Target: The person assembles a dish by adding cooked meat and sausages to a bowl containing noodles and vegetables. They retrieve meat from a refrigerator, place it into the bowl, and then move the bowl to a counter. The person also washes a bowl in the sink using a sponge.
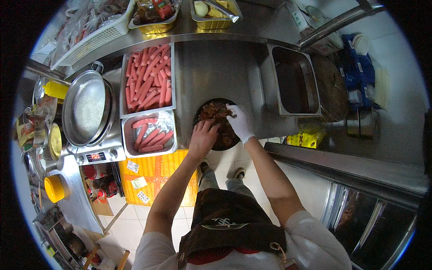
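Meat [216, 109] lies under the left grip [204, 138] and right grip [240, 123], closed or not I cannot tell, and the bowl [233, 143] below them could tip if pushed, seeming to overhang the desk [216, 67]

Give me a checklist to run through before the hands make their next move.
1. Right hand gloved: ok, white glove on.
2. Left hand gloved: not ok, bare over the brown pieces.
3. Bowl well back on the counter: not ok, its near rim looks at or past the front edge.
4. Sausages apart from the hands: ok, in trays to the left.
5. Cooker off: cannot tell whether it heats; its display is lit.
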{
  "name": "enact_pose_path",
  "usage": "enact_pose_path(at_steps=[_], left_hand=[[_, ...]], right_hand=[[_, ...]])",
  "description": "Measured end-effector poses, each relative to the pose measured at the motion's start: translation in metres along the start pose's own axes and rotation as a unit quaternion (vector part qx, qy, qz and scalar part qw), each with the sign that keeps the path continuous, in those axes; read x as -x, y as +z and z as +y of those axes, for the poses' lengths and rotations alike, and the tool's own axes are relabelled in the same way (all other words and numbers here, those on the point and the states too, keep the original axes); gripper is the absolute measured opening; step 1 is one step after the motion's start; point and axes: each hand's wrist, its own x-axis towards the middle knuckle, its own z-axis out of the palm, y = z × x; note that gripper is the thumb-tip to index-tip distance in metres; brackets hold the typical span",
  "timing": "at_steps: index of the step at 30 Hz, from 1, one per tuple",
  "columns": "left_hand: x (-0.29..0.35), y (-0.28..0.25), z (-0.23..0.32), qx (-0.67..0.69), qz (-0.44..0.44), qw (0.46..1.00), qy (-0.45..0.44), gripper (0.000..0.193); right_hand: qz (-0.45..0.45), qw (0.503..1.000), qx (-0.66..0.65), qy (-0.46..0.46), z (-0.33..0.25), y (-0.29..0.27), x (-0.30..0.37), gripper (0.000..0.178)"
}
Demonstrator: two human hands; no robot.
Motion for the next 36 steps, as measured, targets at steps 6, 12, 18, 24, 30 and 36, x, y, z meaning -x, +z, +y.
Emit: enact_pose_path(at_steps=[6,12,18,24,30,36], left_hand=[[-0.010,0.005,0.002,-0.037,0.007,0.999,0.005,0.043],[-0.015,0.003,0.009,-0.019,0.005,1.000,-0.003,0.042],[0.013,-0.028,-0.001,0.107,0.116,0.982,-0.105,0.034],[0.080,-0.027,0.011,0.136,0.084,0.972,-0.173,0.035],[0.113,0.008,0.017,0.267,0.091,0.927,-0.245,0.033],[0.082,0.063,-0.026,0.394,0.136,0.844,-0.338,0.032]], right_hand=[[0.040,0.997,-0.007,-0.063,0.016,0.001,-0.005,0.023],[0.017,0.998,0.048,-0.027,0.005,-0.007,-0.012,0.025],[0.088,0.988,0.068,-0.109,0.000,-0.033,0.022,0.039],[-0.009,0.971,0.155,-0.182,0.019,0.016,0.048,0.064],[0.131,0.974,0.083,-0.166,0.014,-0.008,0.057,0.046],[0.162,0.966,0.188,0.068,0.037,-0.011,0.043,0.035]])
